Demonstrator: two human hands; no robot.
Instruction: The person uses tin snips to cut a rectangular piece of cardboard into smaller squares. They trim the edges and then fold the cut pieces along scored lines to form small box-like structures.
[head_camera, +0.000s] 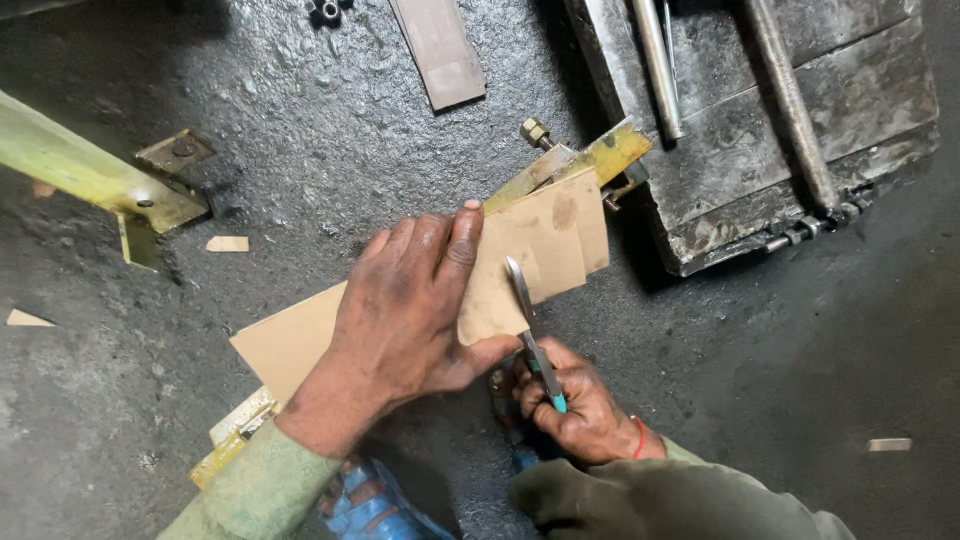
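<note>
A person's left hand lies spread flat, fingers released, pressing a sheet of brown cardboard down onto a yellow metal bar that runs on a slant from near left to far right across the dark, gritty floor. The right hand, fingers clenched around teal handles, holds a pair of scissors whose blades point away from the body and rest against the cardboard's near edge, just right of the left thumb.

The cardboard's long axis follows the bar, so it lies directly ahead of the scissors and stretches off to both sides; its far-right end shows a stepped outline. The right hand is the nearer one to the spot where blades meet card, while the left hand covers the sheet's middle. Whether the blades are parted or closed cannot be told.

A bolt sticks out beside the bar's far end. Farther off lie a flat metal strip and, at far right, a heavy steel block carrying rods. A green angled frame is fixed to the floor at left, with small cardboard offcuts scattered about.
</note>
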